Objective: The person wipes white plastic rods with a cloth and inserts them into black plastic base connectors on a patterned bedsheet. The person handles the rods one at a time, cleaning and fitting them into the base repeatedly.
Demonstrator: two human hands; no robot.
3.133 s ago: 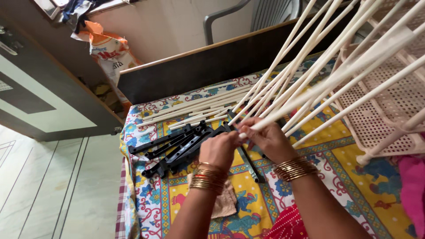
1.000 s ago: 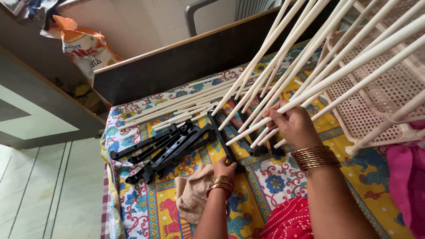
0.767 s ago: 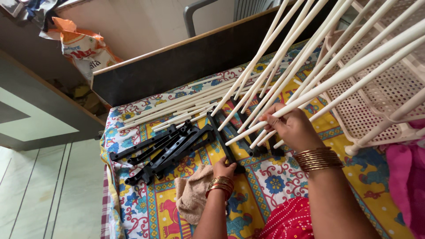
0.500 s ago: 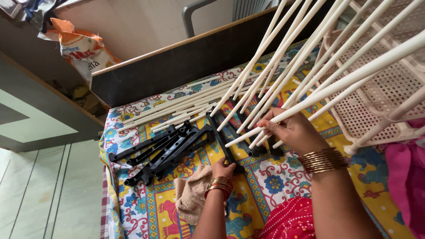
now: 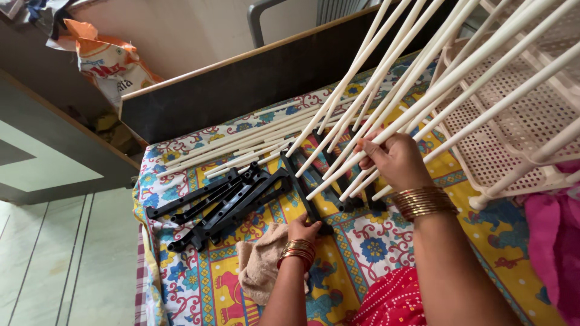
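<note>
Here my right hand [image 5: 396,160] has its grip clamped around a bundle of white plastic rods [image 5: 423,78] slanting over the bed's patterned bedsheet [image 5: 374,253]; my left hand [image 5: 304,229] pinches a black plastic bar [image 5: 305,193] lying there.

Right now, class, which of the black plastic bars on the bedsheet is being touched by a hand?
The long black bar lying apart, right of the heap of black bars; the left hand rests on its near end. The heaped ones lie untouched.
</note>
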